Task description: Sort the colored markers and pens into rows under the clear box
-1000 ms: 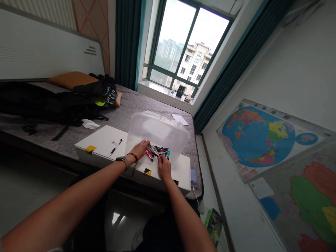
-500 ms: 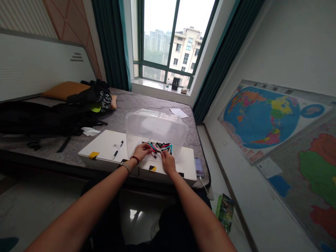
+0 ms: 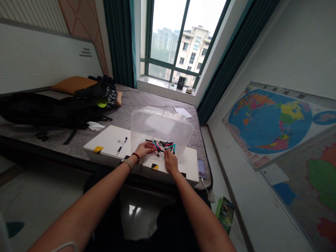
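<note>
A pile of loose pens [image 3: 168,144], mostly black, with some red and turquoise, lies inside a clear plastic bin [image 3: 162,123] tipped on its side, its opening towards me. My left hand [image 3: 145,149] is at the left front of the pile, its fingers closed at the tips. Across from it, my right hand [image 3: 171,161] pinches a dark pen [image 3: 160,151] between thumb and fingers. This pen spans the small gap between both sets of fingertips. A single black and white pen [image 3: 121,145] lies apart to the left, on the white box [image 3: 105,140] beneath everything.
The box and bin rest on a grey mattress [image 3: 147,98]. A black bag [image 3: 52,112], an orange cushion [image 3: 73,85] and a crumpled tissue [image 3: 96,126] lie at left. Right of the box is a blurred device [image 3: 201,168] with a white cable. Maps [image 3: 270,119] hang on the right wall.
The view has shifted slightly, moving the scene to the right. My left fingers have straightened somewhat, while both hands stay close together in front of the pens.
</note>
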`<state>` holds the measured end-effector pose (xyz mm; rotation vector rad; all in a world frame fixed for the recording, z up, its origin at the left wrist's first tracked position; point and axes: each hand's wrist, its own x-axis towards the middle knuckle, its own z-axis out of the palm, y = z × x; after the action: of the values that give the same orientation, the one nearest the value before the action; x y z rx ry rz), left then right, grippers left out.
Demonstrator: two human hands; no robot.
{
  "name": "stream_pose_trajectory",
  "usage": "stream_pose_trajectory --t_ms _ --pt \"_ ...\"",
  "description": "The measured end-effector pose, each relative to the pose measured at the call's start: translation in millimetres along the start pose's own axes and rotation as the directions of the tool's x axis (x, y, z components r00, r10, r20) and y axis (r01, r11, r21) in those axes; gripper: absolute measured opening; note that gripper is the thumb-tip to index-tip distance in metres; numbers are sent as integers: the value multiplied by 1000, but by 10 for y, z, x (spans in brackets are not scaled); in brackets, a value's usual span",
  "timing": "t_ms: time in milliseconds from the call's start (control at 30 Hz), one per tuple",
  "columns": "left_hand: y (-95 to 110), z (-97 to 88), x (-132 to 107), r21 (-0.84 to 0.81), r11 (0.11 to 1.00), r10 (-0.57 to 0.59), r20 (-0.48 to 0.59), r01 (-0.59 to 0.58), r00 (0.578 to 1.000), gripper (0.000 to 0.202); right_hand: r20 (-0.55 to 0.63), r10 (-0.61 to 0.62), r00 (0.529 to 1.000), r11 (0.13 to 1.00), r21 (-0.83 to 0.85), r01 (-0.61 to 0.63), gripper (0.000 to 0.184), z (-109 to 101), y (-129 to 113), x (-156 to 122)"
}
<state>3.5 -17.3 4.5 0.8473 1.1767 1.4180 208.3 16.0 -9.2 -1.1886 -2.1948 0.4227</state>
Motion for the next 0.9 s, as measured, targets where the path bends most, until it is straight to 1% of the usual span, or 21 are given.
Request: stream_pose_trajectory --t_ms 267,400,533,900 --pt "-15 -9 14 54 998 19 30 -20 999 54 18 -21 1000 999 -45 22 37 17 -14 -3" --pt "-24 -21 24 32 999 -3 35 1 999 55 39 -24 999 998 -57 26 37 4 -25 -5" --pt "-29 -24 25 9 1000 -5 21 5 1000 55 36 -12 999 997 -72 15 38 -3 -30 -7" --pt "-8 -12 3 13 1000 -3 9 3 1000 55 43 1 999 998 -55 1 36 -15 -50 -18"
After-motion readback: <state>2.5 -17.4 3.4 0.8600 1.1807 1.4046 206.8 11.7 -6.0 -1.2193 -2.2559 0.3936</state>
